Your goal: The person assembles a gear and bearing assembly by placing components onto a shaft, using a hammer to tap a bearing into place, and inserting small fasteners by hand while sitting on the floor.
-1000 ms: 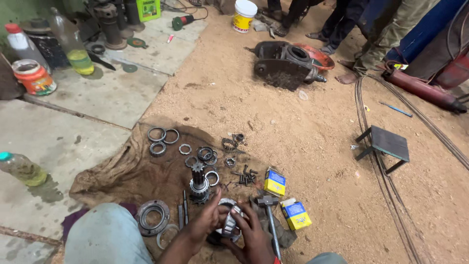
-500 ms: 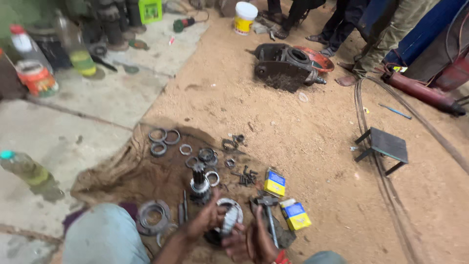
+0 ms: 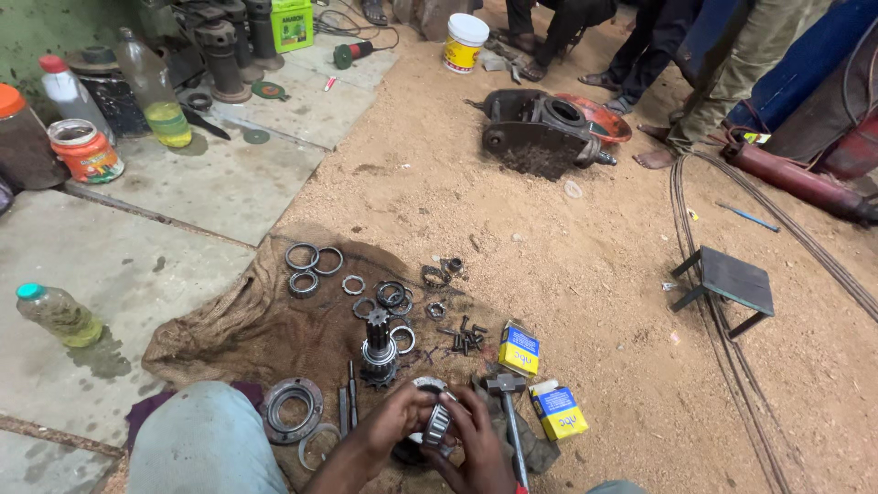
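My left hand (image 3: 395, 423) and my right hand (image 3: 476, 448) are both closed around a round steel roller bearing (image 3: 437, 423), held just above a brown sackcloth (image 3: 247, 334) on the ground. Right beside them stands an upright pinion gear shaft (image 3: 378, 349). A hammer (image 3: 508, 410) lies next to my right hand. Bearing rings (image 3: 313, 261), a pile of bolts (image 3: 465, 337) and a flanged ring (image 3: 293, 408) are spread over the cloth. Two small yellow and blue boxes (image 3: 519, 349) sit to the right.
A dark cast housing (image 3: 535, 133) lies on the sand ahead, with a small metal stool (image 3: 727, 282) and cables to the right. Bottles (image 3: 58, 313), tins and machine parts stand on the concrete at left. Other people's legs (image 3: 732, 64) are at the top right.
My hands have turned the bearing between them and it now shows more clearly. The view has shifted slightly; the parts on the cloth have not moved.
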